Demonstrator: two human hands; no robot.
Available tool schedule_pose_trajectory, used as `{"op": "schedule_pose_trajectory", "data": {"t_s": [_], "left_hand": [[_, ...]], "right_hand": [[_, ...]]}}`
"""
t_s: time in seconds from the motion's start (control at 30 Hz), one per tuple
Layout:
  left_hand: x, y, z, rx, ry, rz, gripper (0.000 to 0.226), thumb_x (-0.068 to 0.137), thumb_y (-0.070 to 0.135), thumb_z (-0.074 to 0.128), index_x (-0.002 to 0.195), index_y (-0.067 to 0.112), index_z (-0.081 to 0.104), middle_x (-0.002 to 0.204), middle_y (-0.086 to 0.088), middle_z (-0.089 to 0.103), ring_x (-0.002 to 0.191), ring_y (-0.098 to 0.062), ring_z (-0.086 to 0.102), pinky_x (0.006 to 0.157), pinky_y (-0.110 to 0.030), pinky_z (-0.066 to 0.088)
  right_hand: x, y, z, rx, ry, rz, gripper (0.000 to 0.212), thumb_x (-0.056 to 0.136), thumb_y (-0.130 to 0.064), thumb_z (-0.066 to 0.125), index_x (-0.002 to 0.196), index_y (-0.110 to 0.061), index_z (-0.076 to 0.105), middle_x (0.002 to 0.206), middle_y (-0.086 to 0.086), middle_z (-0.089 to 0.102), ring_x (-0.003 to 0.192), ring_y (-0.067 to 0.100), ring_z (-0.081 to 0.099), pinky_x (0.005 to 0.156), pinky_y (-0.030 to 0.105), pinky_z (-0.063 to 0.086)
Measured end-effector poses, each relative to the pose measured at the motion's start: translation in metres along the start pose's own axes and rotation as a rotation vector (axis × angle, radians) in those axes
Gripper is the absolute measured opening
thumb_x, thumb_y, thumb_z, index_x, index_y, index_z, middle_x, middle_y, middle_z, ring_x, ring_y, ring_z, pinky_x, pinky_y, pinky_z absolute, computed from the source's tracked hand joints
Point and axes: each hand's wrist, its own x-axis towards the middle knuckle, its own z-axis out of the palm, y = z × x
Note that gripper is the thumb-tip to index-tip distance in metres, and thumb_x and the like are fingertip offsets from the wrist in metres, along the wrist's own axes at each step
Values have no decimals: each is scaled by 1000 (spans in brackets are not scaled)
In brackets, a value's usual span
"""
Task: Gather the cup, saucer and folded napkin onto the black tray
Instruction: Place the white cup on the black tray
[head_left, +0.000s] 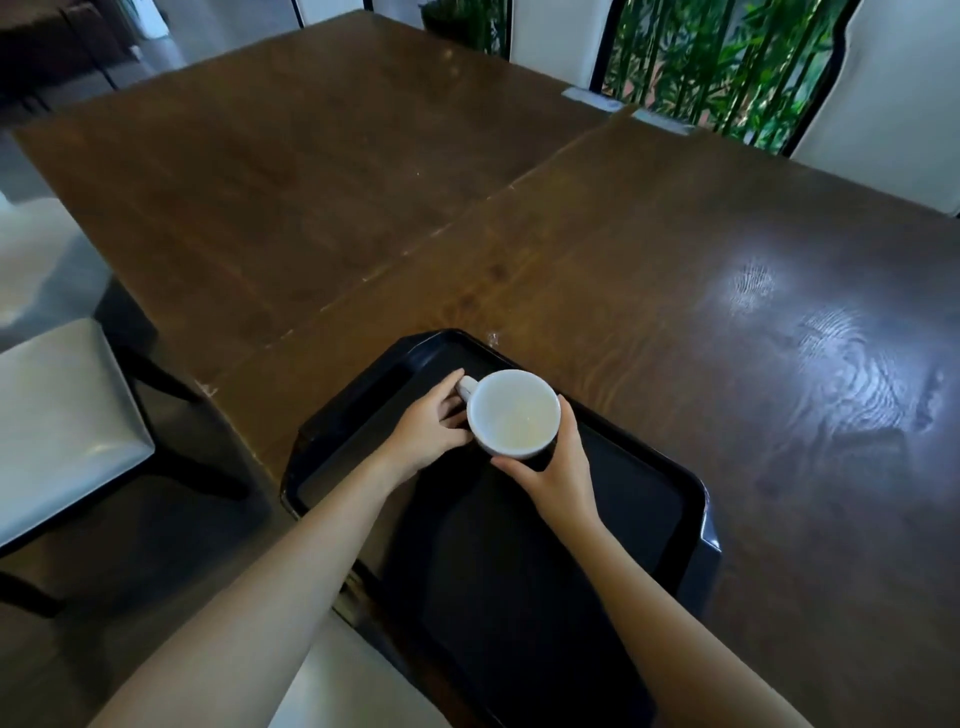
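A white cup (513, 414), empty inside, is over the far part of the black tray (649, 499), which lies at the near edge of the brown wooden table. My left hand (428, 427) grips the cup's handle from the left. My right hand (558, 467) wraps the cup's near right side. Whether the cup rests on the tray or is held just above it is unclear. No saucer or napkin shows in the head view.
The table (675, 234) is two wooden tops joined along a diagonal seam. A grey-cushioned chair (57, 421) stands at the left. Another pale seat (343, 691) is below the tray's near corner. White chair backs and bamboo plants (717, 57) line the far side.
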Motion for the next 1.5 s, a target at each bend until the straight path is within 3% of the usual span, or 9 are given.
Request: {"op": "schedule_pose_trajectory", "data": {"t_s": [0.13,0.3,0.47,0.67,0.87,1.13,1.3,1.33,1.5], "left_hand": [[3,-2,-1,-18,-1,8,83,79,-13,61,146,18,24,152,-7,32,137,-14,33,84,-5,43],[4,-2,-1,-7,11,18,82,80,-15,58,146,17,23,152,-7,31,137,-15,32,79,0,42],[0,-2,-1,-5,55,10,82,80,-10,62,146,18,23,151,-5,34,134,-14,38,86,-14,43],[-11,-4,0,7,97,-11,77,81,-8,62,145,18,28,146,-9,40,125,-16,47,76,-15,48],[-27,-5,-6,137,141,-37,64,82,-4,62,139,14,40,139,-11,49,118,-21,55,99,-37,47],[-58,12,-9,529,-1,-129,45,88,17,59,131,13,49,133,-8,53,118,-22,53,97,-35,47],[-81,36,10,825,-185,-148,4,88,27,57,86,24,57,100,-1,54,84,-14,55,78,-29,42],[-85,40,17,851,-216,-127,9,88,27,56,80,24,54,94,0,52,78,-13,52,76,-29,41],[-105,69,56,902,-335,-25,21,89,26,53,103,16,66,98,-2,58,94,-20,57,79,-28,44]], "right_hand": [[0,1,2,12,9,13,95,62,-36,83,138,-38,25,136,-21,40,122,-12,34,97,7,28],[-2,1,2,-10,-1,23,99,65,-34,82,143,-28,21,146,-11,36,133,2,32,111,29,31],[-6,1,-2,-18,-29,41,97,67,-32,81,144,-29,21,147,-9,36,135,7,33,112,40,34],[-14,1,-3,-25,-48,43,96,67,-32,81,143,-30,21,147,-10,36,134,5,34,111,32,33],[-17,3,-12,-115,-57,121,104,69,-36,79,148,-21,14,154,-1,25,139,13,29,112,32,29],[-33,-17,-50,-487,-265,157,95,74,-50,71,146,-15,20,156,6,21,144,25,13,116,44,22],[-61,-36,-83,-683,-363,209,94,75,-53,68,147,-14,20,155,7,24,143,31,13,116,48,21],[-68,-40,-91,-697,-372,224,94,75,-53,68,147,-14,20,155,7,24,143,31,14,116,49,21],[-101,-48,-138,-691,-416,301,90,81,-47,65,148,-14,16,155,7,22,140,28,26,113,44,29]]}}
